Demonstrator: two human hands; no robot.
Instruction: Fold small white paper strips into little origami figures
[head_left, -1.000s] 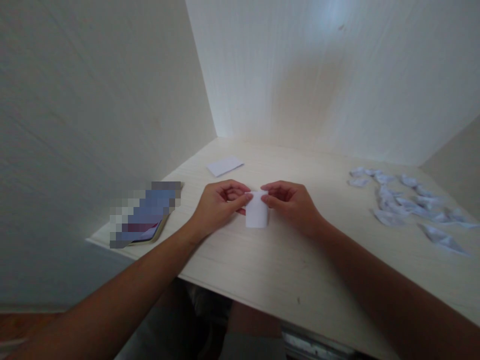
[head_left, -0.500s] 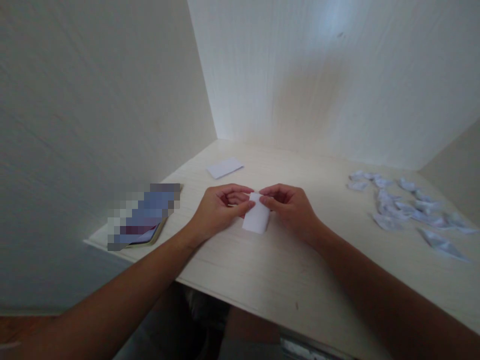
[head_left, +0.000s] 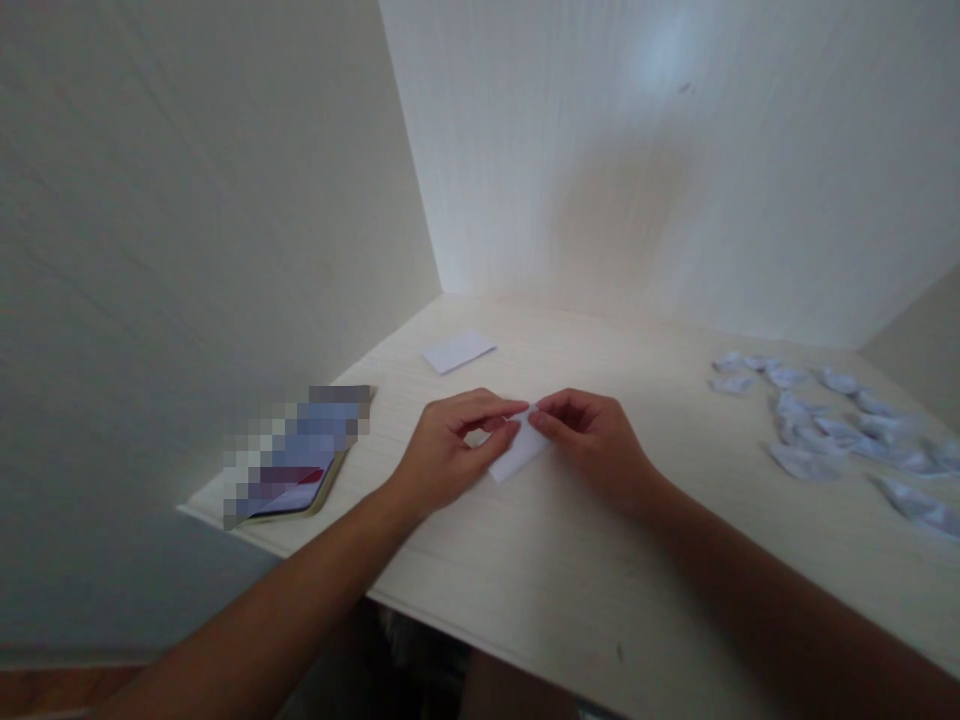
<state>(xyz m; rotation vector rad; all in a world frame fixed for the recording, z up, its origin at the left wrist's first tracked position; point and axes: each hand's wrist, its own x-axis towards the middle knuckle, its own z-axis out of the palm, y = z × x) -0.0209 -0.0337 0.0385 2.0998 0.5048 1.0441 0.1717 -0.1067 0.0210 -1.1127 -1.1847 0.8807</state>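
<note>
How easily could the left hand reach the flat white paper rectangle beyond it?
Probably yes: nothing visible blocks the left hand from that white rectangle, though that hand touches the small folded white paper.

Left grip (head_left: 442,455) and right grip (head_left: 600,440) nearly meet, the right pinched, left forefinger (head_left: 495,410) extended; both forearms (head_left: 322,570) angle inward.

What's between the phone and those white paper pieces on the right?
From phone to paper pieces, the head view shows the left hand, then a small white paper, then the right hand.
</note>
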